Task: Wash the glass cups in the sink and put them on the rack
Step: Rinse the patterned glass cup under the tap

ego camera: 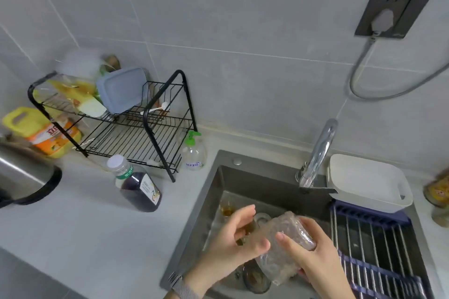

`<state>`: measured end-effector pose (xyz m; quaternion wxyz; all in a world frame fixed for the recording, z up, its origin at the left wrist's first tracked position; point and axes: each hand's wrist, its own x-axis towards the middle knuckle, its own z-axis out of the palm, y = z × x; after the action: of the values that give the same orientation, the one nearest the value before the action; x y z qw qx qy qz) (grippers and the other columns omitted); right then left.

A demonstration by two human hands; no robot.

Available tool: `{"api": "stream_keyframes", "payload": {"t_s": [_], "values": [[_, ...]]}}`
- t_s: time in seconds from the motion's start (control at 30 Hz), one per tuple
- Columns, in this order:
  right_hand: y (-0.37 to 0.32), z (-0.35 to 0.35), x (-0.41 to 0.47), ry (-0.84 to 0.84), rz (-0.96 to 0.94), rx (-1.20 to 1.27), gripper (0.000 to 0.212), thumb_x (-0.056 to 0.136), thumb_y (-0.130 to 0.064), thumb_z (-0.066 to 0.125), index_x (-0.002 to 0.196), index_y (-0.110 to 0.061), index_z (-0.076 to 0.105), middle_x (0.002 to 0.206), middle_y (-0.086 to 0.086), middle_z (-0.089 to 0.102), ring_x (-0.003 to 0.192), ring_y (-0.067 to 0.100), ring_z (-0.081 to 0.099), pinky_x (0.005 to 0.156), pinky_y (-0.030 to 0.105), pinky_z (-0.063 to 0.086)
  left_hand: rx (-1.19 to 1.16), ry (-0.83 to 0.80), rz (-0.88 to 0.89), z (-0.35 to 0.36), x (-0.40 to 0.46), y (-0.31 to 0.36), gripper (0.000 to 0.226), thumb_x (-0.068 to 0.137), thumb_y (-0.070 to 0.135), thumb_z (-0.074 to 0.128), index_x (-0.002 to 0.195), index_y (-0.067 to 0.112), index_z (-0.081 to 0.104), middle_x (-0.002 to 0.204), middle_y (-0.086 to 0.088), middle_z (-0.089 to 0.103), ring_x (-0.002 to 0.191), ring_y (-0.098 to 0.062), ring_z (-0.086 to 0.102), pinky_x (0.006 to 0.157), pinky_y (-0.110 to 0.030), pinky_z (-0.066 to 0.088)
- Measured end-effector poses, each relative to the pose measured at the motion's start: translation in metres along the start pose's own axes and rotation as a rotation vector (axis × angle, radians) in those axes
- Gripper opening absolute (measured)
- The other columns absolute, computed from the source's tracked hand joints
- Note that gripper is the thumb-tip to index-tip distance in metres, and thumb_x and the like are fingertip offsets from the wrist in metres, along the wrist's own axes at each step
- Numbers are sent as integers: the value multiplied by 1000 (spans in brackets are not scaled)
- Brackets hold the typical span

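Glass cups (245, 250) in sink (255, 177)

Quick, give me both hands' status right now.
Left hand: open, fingers relaxed, touching the side of the glass cup over the sink.
Right hand: closed around the glass cup, holding it.
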<state>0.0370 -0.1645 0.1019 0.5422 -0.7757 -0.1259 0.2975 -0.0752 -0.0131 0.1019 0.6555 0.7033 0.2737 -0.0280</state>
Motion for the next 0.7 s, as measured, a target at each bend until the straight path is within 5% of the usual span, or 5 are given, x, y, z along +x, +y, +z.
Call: {"api": "stream_keyframes", "payload": {"t_s": [0.2,0.33,0.43,0.57,0.7], "values": [[-49,44,-2,-64,-122,-295,58,42,-63,82,91,-44,59,86,-39,63,81,-16,59,67,16,46,266,-30,109,-32,-10,26,84,57,43,88,130,43,48,122,26,61,112,5,58,99,-28,50],[-67,80,-4,-51,-172,-419,57,45,-77,68,91,-46,57,81,-29,68,77,-9,63,66,18,48,236,17,142,-65,-12,22,65,58,29,90,115,38,62,103,24,70,96,6,65,90,-25,54],[-73,107,-7,-86,-179,-242,46,71,-73,58,99,-37,64,76,-19,70,67,-3,63,61,17,49,108,-47,202,-94,-20,8,56,66,17,85,113,39,64,106,14,72,102,-4,67,94,-32,54],[-76,141,-9,-78,-110,19,21,94,-40,51,100,-28,68,53,-8,61,47,14,51,48,23,40,-147,-30,213,-142,-34,-14,56,68,22,80,121,29,63,119,1,69,113,-16,64,95,-37,53],[-60,166,4,23,-2,98,11,93,-17,59,90,-13,68,72,3,70,57,19,55,54,30,48,-228,32,306,-195,-53,-10,83,56,43,90,123,8,56,103,-4,71,103,-26,66,84,-36,54]]}}
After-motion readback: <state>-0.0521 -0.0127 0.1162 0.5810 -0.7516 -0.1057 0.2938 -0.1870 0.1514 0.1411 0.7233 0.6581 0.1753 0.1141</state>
